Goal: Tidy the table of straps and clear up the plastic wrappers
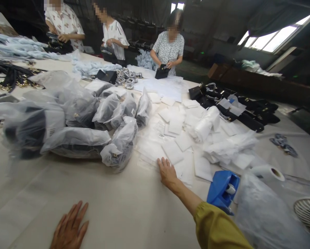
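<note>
My right hand (167,172), in a mustard sleeve, reaches forward and lies flat on the edge of a spread of thin clear plastic bags (155,147) and small white cards (172,150). Its fingers are apart and hold nothing. My left hand (69,229) rests palm down on the bare cream table (113,204) near the front edge, fingers spread, empty. A pile of black handbags wrapped in clear plastic (74,128) lies just beyond and left of my right hand.
A blue tape dispenser (223,190) and a white roll (269,173) sit at my right. Unwrapped black bags (250,110) lie far right, black straps (12,76) far left. Three people stand at the far side, handling black bags. A fan grille (309,212) is at the lower right.
</note>
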A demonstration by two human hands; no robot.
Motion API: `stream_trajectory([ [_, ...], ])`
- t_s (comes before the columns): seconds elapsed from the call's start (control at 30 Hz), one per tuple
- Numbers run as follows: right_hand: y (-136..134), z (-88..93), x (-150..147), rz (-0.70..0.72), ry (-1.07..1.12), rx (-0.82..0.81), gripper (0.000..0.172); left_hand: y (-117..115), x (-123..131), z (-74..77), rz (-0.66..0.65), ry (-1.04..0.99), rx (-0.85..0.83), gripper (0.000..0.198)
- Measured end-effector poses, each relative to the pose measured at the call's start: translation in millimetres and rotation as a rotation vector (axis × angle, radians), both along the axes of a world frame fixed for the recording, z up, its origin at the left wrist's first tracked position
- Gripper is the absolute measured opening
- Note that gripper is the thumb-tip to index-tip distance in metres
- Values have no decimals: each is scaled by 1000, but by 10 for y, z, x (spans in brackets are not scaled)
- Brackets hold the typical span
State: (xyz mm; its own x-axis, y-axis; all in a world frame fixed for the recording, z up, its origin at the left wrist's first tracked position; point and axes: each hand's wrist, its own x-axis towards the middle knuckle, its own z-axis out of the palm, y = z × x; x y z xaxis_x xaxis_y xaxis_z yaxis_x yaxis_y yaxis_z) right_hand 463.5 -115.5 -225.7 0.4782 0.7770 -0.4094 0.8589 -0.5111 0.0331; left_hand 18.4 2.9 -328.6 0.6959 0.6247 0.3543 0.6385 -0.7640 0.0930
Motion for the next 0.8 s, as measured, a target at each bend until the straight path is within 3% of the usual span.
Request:
stream_trajectory([
  [0.3,-2,10,9,-16,-86,54,85,-19,56,66,-12,-29,82,66],
  [0.5,-103,11,262,79,-77,154,54,64,33,-14,-9,-13,158,64],
  [0.63,-512,-231,640,109,31,348,47,-94,13,63,32,56,181,57],
  [0.73,-682,-582,1186,93,165,539,38,-172,11,99,105,130,-16,57],
  [0.8,-682,-774,1455,98,340,565,27,-181,1,80,132,145,-95,60],
])
